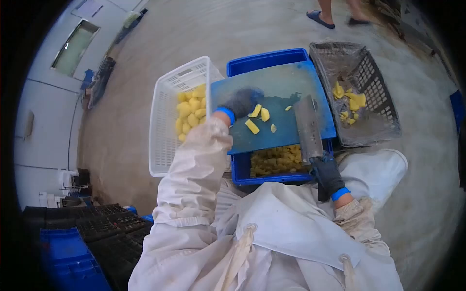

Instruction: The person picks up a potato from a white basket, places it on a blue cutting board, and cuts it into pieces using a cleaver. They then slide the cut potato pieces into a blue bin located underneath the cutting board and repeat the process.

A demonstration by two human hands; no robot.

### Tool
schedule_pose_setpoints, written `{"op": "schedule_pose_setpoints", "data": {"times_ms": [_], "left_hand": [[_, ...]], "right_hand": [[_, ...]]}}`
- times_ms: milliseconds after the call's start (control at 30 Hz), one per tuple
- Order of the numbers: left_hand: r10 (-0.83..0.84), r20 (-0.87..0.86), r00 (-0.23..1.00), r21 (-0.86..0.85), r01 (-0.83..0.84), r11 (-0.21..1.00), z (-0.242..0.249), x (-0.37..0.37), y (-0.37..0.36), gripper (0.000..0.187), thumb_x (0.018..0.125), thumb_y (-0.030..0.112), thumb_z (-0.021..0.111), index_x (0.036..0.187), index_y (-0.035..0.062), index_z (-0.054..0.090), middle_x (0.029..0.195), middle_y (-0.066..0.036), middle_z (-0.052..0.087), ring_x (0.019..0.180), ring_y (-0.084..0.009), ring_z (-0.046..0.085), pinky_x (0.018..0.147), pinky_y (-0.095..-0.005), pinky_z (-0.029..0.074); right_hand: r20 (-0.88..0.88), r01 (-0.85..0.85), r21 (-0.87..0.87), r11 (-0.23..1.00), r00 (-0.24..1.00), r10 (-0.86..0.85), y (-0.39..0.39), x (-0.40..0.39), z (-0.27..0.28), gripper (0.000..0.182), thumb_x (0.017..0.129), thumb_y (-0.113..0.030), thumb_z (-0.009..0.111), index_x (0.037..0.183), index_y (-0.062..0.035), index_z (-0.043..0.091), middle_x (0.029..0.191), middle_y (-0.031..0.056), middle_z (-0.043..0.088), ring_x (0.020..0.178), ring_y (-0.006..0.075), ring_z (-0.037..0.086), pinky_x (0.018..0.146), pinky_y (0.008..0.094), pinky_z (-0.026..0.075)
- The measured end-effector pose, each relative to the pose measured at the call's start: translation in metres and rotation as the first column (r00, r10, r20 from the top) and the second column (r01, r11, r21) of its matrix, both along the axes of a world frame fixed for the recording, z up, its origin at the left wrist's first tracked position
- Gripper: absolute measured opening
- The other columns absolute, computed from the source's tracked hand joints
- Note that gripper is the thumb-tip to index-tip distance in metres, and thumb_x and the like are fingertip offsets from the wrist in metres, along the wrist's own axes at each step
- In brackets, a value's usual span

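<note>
My right hand (327,175), in a dark glove with a blue wrist band, is closed on the handle of a cleaver (309,130). The broad blade rests at or just above the right part of a blue cutting board (272,87). My left hand (242,103), in a dark glove, is over the left part of the board; motion smears its fingers, and whether it holds anything is hidden. Beside it on the board lie several yellow pieces, apparently peeled potato (252,126), and a small scrap (273,128).
Left of the board, a white basket (158,131) holds whole peeled potatoes (194,105). A blue bin (241,177) under the board contains cut pieces (276,161). On the right, a plastic-lined black crate (388,106) holds yellow scraps (357,101). A person's sandalled feet (321,18) are farther off.
</note>
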State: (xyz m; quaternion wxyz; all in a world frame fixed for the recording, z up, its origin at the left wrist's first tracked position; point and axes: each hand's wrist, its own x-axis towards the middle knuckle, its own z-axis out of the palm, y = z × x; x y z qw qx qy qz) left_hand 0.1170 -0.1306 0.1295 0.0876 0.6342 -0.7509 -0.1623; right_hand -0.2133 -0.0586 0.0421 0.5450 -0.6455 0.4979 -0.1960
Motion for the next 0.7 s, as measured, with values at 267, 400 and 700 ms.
{"op": "schedule_pose_setpoints", "data": {"times_ms": [267,400,700], "left_hand": [[0.435,0.106,0.894,0.028,-0.44,0.898,-0.104,-0.007,0.09,0.036,0.077,0.022,0.062,0.112,0.017,0.059,0.115,-0.014,0.056,0.108,-0.0336,0.053,0.091,-0.0431,0.043],[0.566,-0.139,0.812,-0.074,-0.579,0.812,-0.122,-0.014,0.108,0.036,0.077,0.023,0.063,0.112,0.0151,0.059,0.11,-0.015,0.057,0.103,-0.0341,0.055,0.088,-0.0433,0.045],[0.64,-0.205,0.74,0.011,-0.652,0.758,-0.126,-0.013,0.11,0.033,0.078,0.023,0.063,0.108,0.012,0.06,0.107,-0.016,0.058,0.097,-0.0359,0.057,0.084,-0.043,0.046]], "right_hand": [[0.005,-0.067,-0.094,0.993,0.998,0.067,0.012,0.019,0.026,0.023,0.085,-0.025,0.056,0.094,-0.0034,0.059,0.068,0.0167,0.06,0.058,0.0288,0.06,0.056,0.0403,0.047],[-0.23,-0.261,-0.251,0.932,0.951,0.205,0.024,0.038,0.029,0.024,0.084,-0.027,0.055,0.09,-0.0035,0.057,0.069,0.0206,0.061,0.065,0.0362,0.061,0.058,0.0459,0.047],[-0.497,-0.434,-0.253,0.864,0.825,0.269,0.029,0.084,0.015,0.022,0.085,-0.025,0.052,0.086,-0.0039,0.055,0.07,0.0205,0.061,0.068,0.0383,0.061,0.061,0.0466,0.047]]}}
